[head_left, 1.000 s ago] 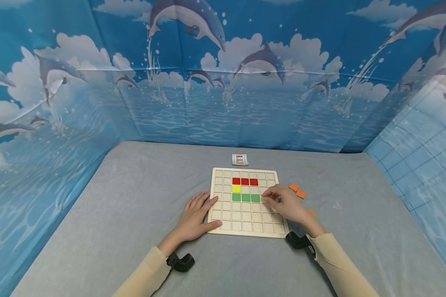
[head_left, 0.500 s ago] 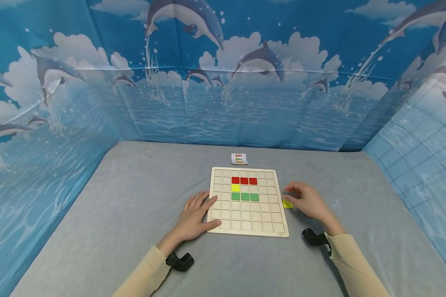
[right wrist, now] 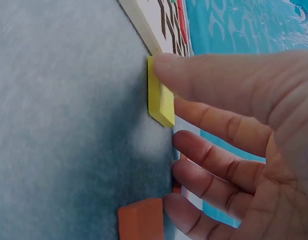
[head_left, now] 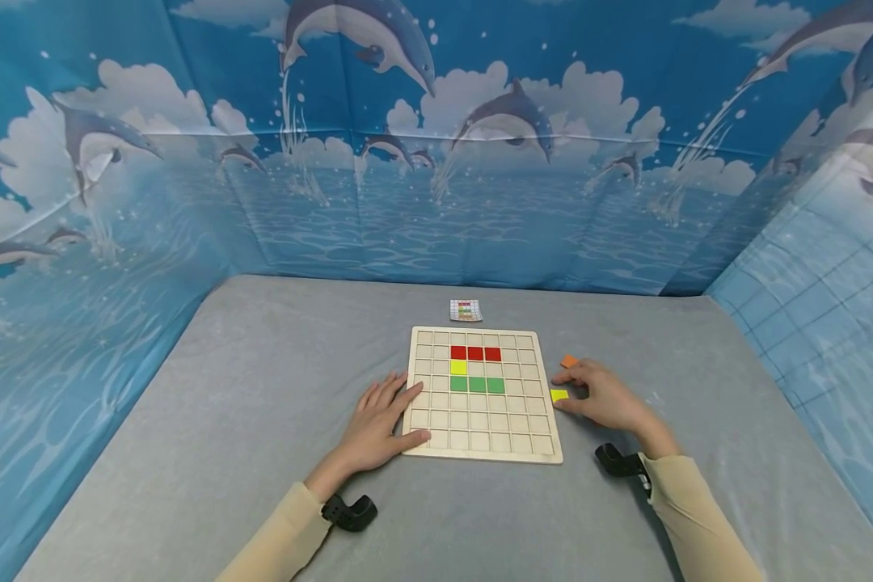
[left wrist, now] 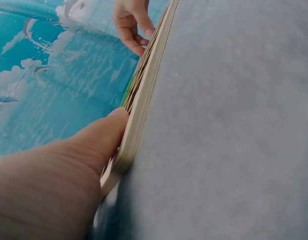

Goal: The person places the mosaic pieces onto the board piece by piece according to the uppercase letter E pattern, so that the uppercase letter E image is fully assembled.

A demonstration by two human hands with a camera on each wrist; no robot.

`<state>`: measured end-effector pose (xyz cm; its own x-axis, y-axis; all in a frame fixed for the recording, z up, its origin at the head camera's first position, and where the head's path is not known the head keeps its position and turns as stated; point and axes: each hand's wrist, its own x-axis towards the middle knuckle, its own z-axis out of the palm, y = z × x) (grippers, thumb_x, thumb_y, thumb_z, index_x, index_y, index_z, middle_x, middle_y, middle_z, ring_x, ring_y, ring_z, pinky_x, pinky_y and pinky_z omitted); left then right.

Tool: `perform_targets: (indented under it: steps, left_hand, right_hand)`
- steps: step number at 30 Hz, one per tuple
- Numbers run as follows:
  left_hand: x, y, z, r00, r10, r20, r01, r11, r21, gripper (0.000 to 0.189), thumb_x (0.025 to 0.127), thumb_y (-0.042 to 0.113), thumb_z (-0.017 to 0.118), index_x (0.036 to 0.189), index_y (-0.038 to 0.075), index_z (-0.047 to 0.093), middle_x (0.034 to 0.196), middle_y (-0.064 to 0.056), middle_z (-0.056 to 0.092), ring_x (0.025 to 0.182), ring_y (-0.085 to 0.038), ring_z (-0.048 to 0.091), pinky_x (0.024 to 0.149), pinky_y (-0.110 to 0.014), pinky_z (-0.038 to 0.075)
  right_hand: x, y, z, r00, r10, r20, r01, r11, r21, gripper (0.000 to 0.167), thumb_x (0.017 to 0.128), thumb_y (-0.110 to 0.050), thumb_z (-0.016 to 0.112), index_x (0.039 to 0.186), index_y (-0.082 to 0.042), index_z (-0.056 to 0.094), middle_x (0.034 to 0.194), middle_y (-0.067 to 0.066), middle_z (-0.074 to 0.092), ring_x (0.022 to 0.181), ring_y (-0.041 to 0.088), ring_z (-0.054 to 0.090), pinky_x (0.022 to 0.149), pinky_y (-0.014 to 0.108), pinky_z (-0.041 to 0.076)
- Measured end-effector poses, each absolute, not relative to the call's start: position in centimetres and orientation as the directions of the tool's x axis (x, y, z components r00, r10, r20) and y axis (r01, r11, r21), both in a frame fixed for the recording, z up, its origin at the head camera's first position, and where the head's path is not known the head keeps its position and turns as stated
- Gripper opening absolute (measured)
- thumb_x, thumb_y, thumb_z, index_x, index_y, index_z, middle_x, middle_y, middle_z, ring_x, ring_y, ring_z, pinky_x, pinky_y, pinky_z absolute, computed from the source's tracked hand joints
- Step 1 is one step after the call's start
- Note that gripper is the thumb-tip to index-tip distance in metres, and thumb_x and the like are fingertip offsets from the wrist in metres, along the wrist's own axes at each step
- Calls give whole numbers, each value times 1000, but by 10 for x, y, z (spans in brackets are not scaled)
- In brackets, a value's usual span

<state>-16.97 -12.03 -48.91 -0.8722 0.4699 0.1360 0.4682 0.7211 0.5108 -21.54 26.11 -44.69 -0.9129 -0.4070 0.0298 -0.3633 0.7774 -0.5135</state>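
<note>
A square wooden grid board [head_left: 480,436] lies on the table. Three red tiles [head_left: 475,353], one yellow tile [head_left: 458,368] and three green tiles [head_left: 477,385] sit in its cells. My left hand [head_left: 378,424] rests on the board's left edge, fingers spread and thumb over the near corner. Beside the right edge, my right hand [head_left: 600,396] has thumb and index finger around a loose yellow tile [right wrist: 161,97]. The thumb touches this tile in the right wrist view; the index fingertip is partly hidden behind it. The other fingers are loosely bent.
An orange tile [head_left: 569,361] lies beyond my right hand. In the right wrist view, an orange block-like tile [right wrist: 141,220] lies near the little finger. A small card [head_left: 466,310] with a coloured grid pattern lies behind the board. A dolphin-print curtain [head_left: 407,226] borders the grey table [head_left: 276,347].
My right hand has moved from above the board to the right, down to the loose yellow tile, and its thumb and index finger have come around it. The left hand stays put.
</note>
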Motion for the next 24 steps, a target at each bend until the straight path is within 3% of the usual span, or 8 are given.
perform_targets:
  steps: [10,24]
  left_hand:
    - [-168,-119,-491,-876,466,123,457,721,521,74,90,54,55,150,16,31,155,-10,18,143,-26,7,110,-48,4]
    - [-170,-118,-491,-877,464,128,458,726,513,74,90,54,56,150,17,31,155,-11,19,143,-25,7,111,-47,4]
  right_hand:
    - [-216,260,-451,-927,-374,17,-332,800,-500,20,76,-13,81,91,-9,68,89,0,58,80,19,51,73,40,43]
    - [-215,259,-449,-916,-398,42,-362,779,-512,22,76,-10,81,90,-6,65,88,3,59,79,19,55,73,40,46]
